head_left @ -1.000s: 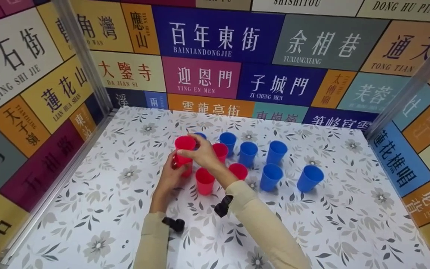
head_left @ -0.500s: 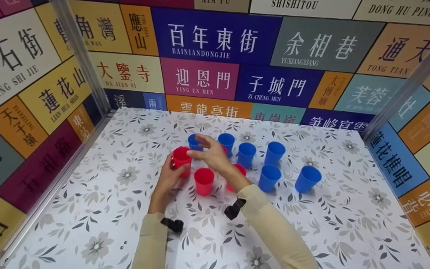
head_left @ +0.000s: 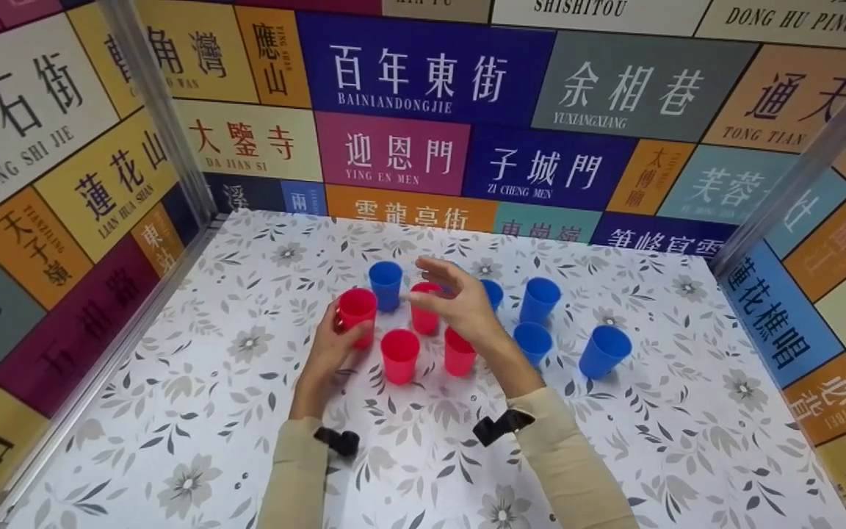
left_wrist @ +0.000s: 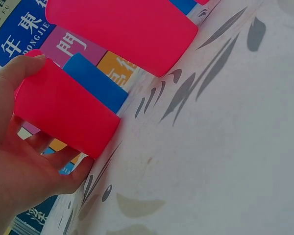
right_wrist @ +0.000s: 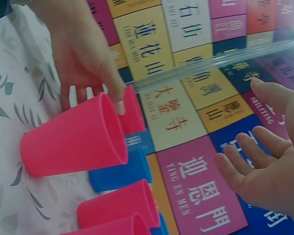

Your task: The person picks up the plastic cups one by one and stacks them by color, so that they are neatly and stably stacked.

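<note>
My left hand (head_left: 329,349) grips a red cup (head_left: 358,314) at the left end of the group, its thumb on the near side up by the rim. In the left wrist view this cup (left_wrist: 66,105) stands with its base at the tabletop. My right hand (head_left: 467,305) is raised over the cups, fingers spread and holding nothing; the right wrist view shows its palm (right_wrist: 279,171) bare. Below and left of it are a back red cup (head_left: 424,312), a front red cup (head_left: 399,358) and another red cup (head_left: 458,355), partly covered by the hand.
A blue cup (head_left: 385,285) stands behind the held one. To the right are several more, including a blue cup (head_left: 541,300), a nearer blue cup (head_left: 532,344) and an outermost blue cup (head_left: 605,353). Printed panels (head_left: 393,154) wall the flower-patterned tabletop (head_left: 247,426).
A second ago my right hand held a red cup above the one in my left hand. That cup has gone down into it, and my right hand has let go and moved right.
</note>
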Action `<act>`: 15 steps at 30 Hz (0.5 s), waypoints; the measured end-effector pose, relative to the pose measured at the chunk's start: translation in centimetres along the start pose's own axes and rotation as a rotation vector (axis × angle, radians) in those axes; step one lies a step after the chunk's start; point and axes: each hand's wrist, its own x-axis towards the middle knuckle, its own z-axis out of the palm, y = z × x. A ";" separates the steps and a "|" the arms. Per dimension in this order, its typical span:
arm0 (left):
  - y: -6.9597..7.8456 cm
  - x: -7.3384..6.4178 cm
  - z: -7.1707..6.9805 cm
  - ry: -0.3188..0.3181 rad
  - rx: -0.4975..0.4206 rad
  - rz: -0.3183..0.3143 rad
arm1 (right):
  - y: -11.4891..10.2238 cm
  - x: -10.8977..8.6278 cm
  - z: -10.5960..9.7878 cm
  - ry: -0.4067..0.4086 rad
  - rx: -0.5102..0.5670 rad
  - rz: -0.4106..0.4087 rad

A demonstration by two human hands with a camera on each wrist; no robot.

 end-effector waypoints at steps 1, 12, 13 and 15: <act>-0.1 0.0 0.0 -0.002 -0.001 0.010 | 0.0 -0.4 -0.3 0.003 -0.001 -0.017; 0.1 0.0 0.1 0.029 -0.002 -0.051 | 1.4 -4.1 -2.8 0.084 0.030 -0.138; 0.1 0.0 0.1 0.031 -0.005 -0.058 | 1.6 -4.4 -2.9 0.093 0.024 -0.147; 0.0 0.0 0.2 0.031 0.001 -0.051 | 2.1 -4.7 -3.1 0.108 0.019 -0.161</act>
